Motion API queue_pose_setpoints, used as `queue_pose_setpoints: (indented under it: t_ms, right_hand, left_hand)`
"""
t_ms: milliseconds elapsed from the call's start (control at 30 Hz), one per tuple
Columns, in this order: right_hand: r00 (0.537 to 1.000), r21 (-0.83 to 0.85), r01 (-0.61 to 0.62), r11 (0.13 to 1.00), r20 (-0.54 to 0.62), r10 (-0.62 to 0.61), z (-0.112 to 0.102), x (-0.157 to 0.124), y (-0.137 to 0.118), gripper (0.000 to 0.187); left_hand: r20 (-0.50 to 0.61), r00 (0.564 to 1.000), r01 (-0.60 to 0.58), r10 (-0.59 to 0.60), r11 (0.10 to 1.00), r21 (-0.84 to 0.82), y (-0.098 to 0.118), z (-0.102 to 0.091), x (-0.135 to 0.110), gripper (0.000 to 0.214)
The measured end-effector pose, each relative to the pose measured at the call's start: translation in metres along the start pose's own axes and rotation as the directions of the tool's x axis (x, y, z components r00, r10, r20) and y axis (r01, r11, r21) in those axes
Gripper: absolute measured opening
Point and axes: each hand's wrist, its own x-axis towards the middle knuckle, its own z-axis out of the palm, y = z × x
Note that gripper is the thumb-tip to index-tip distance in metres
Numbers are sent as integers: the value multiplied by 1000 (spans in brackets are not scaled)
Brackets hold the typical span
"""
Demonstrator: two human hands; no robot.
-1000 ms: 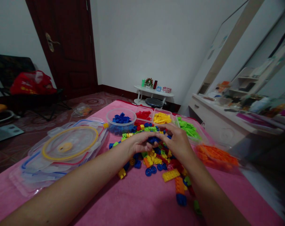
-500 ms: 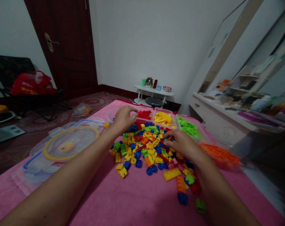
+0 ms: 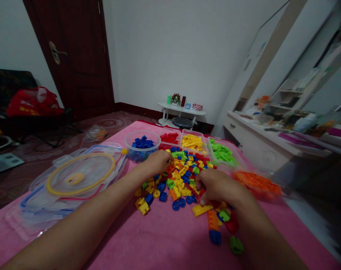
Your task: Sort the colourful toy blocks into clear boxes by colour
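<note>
My left hand (image 3: 158,162) reaches into the far left part of a mixed pile of toy building bricks (image 3: 177,183), its fingers curled down beside an orange brick (image 3: 169,167). Whatever its fingertips hold is hidden. My right hand (image 3: 214,183) is low over the pile's right side, fingers and thumb bent inward close to red bricks (image 3: 196,194) and a long yellow brick (image 3: 201,210); I cannot make out what is between them. Behind the pile, a round tub (image 3: 129,144) contains blue bricks (image 3: 143,142). Nearer me lies an orange brick with a blue end (image 3: 213,221).
Clear boxes hold red bricks (image 3: 169,138), yellow bricks (image 3: 192,142), green bricks (image 3: 222,152) and orange bricks (image 3: 256,183). Stacked clear lids (image 3: 80,176) lie left on the pink cloth (image 3: 148,240). A cluttered white dresser (image 3: 249,138) stands right.
My left hand has moved from above the blue tub toward me and right, down into the pile. My right hand has come lower and nearer, its fingers curling in among the bricks.
</note>
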Motion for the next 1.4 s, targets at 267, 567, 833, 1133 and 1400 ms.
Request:
queue_pose_setpoints:
  t_ms: [267,567,833,1133,1400]
  right_hand:
    - [1000,-155,-3,988,20,6,-6,-7,-27,38]
    - [999,-80,29,996,20,-27,-3,-7,-16,27]
    - [940,203,119,972,-337,-44,-14,-1,22,28]
    - [725,380,430,819,-686,-61,-4,13,-13,20]
    - [623,452,400,797,-772,126,-15,11,8,19]
  left_hand:
    - [-6,1000,11,-11,1000,2,1,5,1,32]
    - [106,988,-103,108,994,-47,-6,-6,-3,45]
    - [11,988,130,-154,788,-602,13,-16,3,39]
    - [447,864,487,230,-607,-628,48,3,-1,27]
    - [572,799,551,186,-609,-571,48,-2,-1,21]
